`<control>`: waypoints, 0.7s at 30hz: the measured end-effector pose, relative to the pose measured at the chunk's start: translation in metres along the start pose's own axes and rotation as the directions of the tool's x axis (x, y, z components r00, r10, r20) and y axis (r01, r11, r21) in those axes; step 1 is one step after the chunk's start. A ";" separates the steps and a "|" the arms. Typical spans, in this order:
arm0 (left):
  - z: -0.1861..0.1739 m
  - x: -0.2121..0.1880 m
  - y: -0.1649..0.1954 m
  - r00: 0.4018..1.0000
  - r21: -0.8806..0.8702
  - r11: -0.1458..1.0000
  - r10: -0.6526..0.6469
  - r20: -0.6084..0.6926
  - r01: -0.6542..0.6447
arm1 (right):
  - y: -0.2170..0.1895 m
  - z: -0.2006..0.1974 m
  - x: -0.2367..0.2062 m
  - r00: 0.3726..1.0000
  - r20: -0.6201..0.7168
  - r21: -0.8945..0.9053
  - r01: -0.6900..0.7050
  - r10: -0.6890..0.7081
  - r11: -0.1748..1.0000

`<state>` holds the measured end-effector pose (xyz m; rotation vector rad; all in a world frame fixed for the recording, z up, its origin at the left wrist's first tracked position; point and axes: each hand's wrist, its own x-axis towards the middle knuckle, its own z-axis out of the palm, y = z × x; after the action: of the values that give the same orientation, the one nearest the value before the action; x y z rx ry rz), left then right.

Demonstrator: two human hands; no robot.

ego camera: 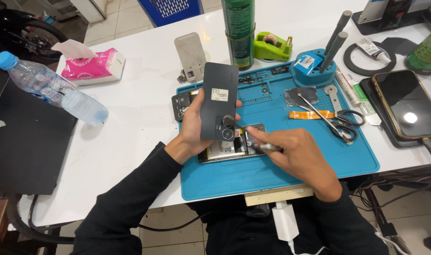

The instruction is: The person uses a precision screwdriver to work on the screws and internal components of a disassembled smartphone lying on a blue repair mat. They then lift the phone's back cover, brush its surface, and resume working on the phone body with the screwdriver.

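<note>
Left hand (193, 126) curled around a dark phone back cover (219, 100), holding it tilted up above the opened phone (229, 146) on the blue repair mat (281, 165). Right hand (296, 153) closed on a thin metal tool (267, 147), tip near the phone's upper part.

A white rectangular table (130, 118) is seen under bright, even light. Pale square floor tiles (116, 19) are laid beyond it, where a blue perforated plastic crate (170, 9) is set.
</note>
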<state>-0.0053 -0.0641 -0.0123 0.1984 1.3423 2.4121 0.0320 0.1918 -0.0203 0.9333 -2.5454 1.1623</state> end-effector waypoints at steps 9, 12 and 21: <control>-0.002 0.001 -0.004 0.999 0.064 0.997 0.049 0.004 -0.050 | -0.001 0.001 0.000 0.992 0.007 0.086 0.124 -0.125 0.989; 0.005 0.000 -0.011 1.000 0.053 0.999 0.005 0.014 -0.006 | -0.002 0.003 0.001 0.993 -0.002 0.080 0.116 -0.116 0.990; 0.009 0.001 0.000 0.999 0.079 0.996 0.036 -0.041 -0.033 | -0.001 -0.003 -0.001 0.999 -0.043 -0.008 -0.009 0.009 1.000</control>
<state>-0.0030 -0.0564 -0.0077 0.1937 1.4647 2.4064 0.0330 0.1937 -0.0180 0.8864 -2.5217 1.1610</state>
